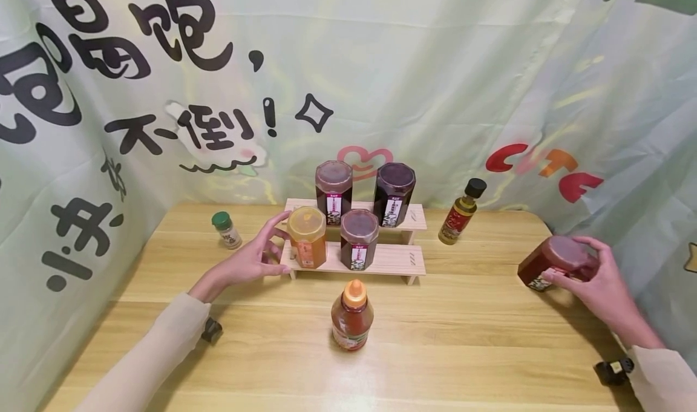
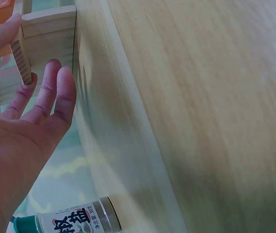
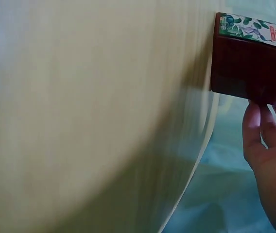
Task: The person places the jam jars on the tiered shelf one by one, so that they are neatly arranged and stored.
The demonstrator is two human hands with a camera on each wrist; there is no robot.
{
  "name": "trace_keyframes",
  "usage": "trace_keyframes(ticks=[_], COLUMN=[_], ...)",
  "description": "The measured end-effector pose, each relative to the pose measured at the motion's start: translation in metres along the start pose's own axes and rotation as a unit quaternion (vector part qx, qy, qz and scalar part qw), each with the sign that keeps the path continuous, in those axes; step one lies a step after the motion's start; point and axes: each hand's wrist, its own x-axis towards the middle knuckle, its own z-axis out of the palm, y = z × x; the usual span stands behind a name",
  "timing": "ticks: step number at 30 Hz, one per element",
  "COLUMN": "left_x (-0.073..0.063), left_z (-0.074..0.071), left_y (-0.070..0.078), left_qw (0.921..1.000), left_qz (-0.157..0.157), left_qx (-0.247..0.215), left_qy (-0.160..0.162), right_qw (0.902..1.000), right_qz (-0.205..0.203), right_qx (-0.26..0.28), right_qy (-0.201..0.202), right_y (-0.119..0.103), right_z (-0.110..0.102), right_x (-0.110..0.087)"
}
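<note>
My right hand (image 1: pixel 599 285) grips a dark red jar (image 1: pixel 547 261) at the table's right side, thumb in front and fingers behind; the jar leans. In the right wrist view, the jar (image 3: pixel 250 68) shows a label with green leaves. My left hand (image 1: pixel 253 258) is at the left end of a two-step wooden rack (image 1: pixel 389 259), fingers spread, with fingertips right at the board's end. An orange-yellow jar (image 1: pixel 308 242) and a dark purple jar (image 1: pixel 359 242) stand on its lower step. Two more dark jars, one left (image 1: pixel 334 194) and one right (image 1: pixel 394 197), stand on the upper step.
An orange-capped squeeze bottle (image 1: pixel 352 324) stands in front of the rack. To its right is a black-capped oil bottle (image 1: pixel 458 218). A green-capped seasoning shaker (image 1: pixel 227 230) stands left, near my left hand. Printed cloth (image 1: pixel 435 97) hangs behind the wooden table (image 1: pixel 457 351).
</note>
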Motion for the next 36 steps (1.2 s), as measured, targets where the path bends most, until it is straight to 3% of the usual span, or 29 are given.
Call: trace_keyframes(ticks=[9, 14, 24, 28, 36], left_x=[-0.003, -0.003, -0.002, -0.002, -0.002], left_z=[-0.001, 0.0, 0.0, 0.0, -0.001], left_y=[-0.001, -0.001, 0.001, 0.0, -0.001], left_qw=[1.0, 1.0, 0.9998, 0.9998, 0.9998], left_qz=[0.0, 0.005, 0.001, 0.001, 0.006], left_qx=[0.002, 0.008, 0.017, 0.017, 0.019], left_qy=[-0.001, -0.001, 0.007, 0.006, 0.005], right_qw=[0.9989, 0.9988, 0.9974, 0.9977, 0.9954], right_qz=[0.006, -0.01, -0.042, -0.043, -0.085], right_qx=[-0.045, -0.047, -0.059, -0.051, -0.04], right_qy=[0.008, 0.007, 0.0, -0.008, -0.021], right_y=[-0.009, -0.02, -0.074, -0.095, -0.122], right_z=[0.01, 0.016, 0.025, 0.036, 0.063], right_x=[-0.005, -0.011, -0.011, -0.013, -0.016])
